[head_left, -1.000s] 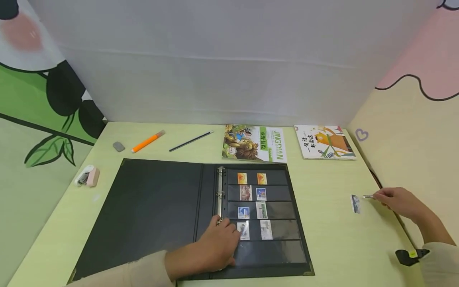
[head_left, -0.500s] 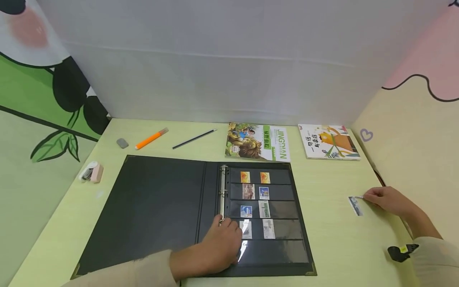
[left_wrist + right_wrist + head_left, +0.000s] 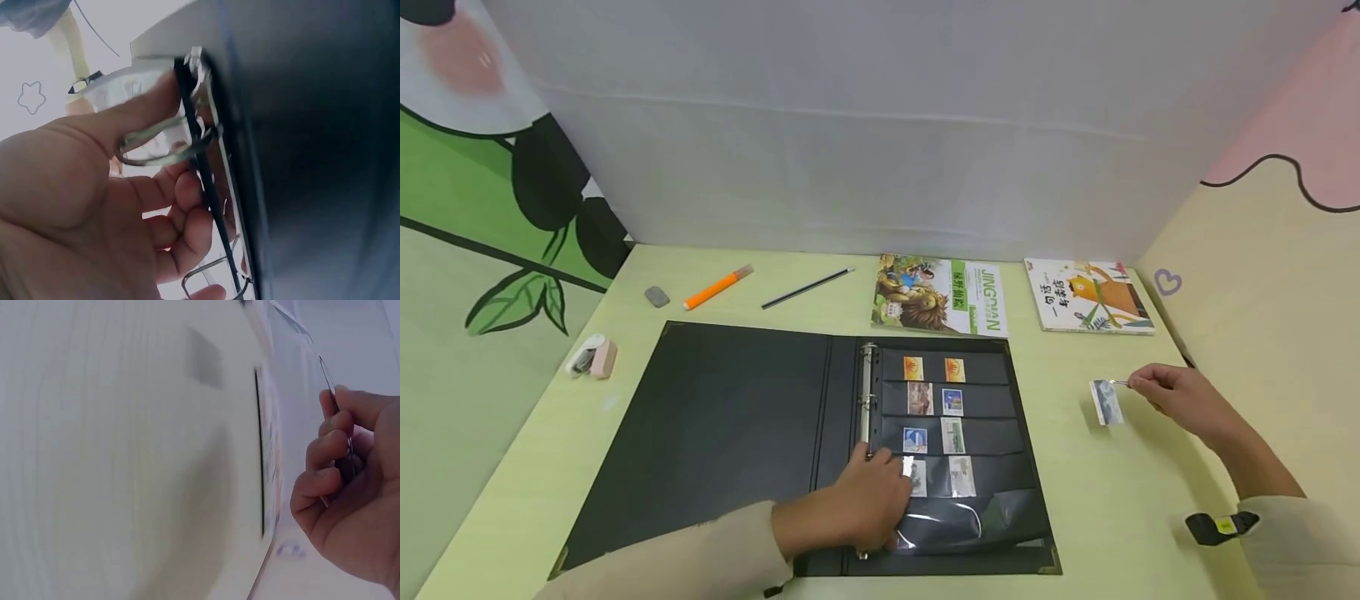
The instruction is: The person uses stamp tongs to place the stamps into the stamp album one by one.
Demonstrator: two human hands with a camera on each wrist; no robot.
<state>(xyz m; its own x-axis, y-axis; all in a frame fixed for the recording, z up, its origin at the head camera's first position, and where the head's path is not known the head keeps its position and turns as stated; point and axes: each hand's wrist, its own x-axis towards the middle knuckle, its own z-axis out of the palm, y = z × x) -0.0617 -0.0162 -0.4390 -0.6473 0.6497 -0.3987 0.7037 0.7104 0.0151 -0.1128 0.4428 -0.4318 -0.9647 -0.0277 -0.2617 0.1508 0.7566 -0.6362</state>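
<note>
A black ring-binder stamp album [image 3: 737, 417] lies spread on the table, its right side holding a black pocket page [image 3: 988, 400] with several stamps in rows. My left hand [image 3: 868, 500] pinches the page's inner lower edge beside the metal rings [image 3: 153, 159]; the page's lowest strip bulges up. Off to the right, my right hand [image 3: 1187, 404] grips slim metal tweezers [image 3: 327, 372]. From their tips hangs a grey-blue stamp [image 3: 1107, 402], raised above the table with its shadow below. The left hand's fingertips are partly hidden in the head view.
Two picture books [image 3: 940, 296] lie along the back. An orange marker [image 3: 718, 287], a dark pencil [image 3: 807, 288] and a grey eraser [image 3: 657, 297] are at the back left, with a pink-and-white gadget [image 3: 592, 357] below them. A wall borders the table's right side.
The right hand has brought the tweezers to the stamp, picked it up and moved left with it. The left hand stays at the rings, while the page's bottom strip has bulged upward.
</note>
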